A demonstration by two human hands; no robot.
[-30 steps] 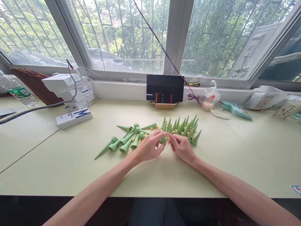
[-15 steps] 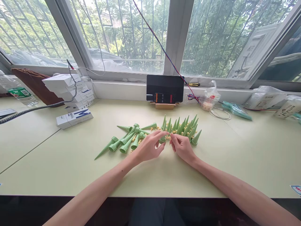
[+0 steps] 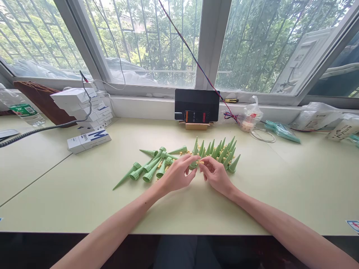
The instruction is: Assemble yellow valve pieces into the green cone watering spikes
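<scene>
One green cone sitting in your half-curled left hand, right hand pinching yellow bit, inside surface's front edge

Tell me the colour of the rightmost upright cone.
Green; the rightmost upright cone shows best in the head view.

Cones light green; pegs pale yellow; table pale yellow-green. The boxes are white, printed in dark blue. The tablet is black, the phone black with orange and red patches, the stand tan. Bottle label green, packet teal, cutter yellow and black, cord dark grey
</scene>
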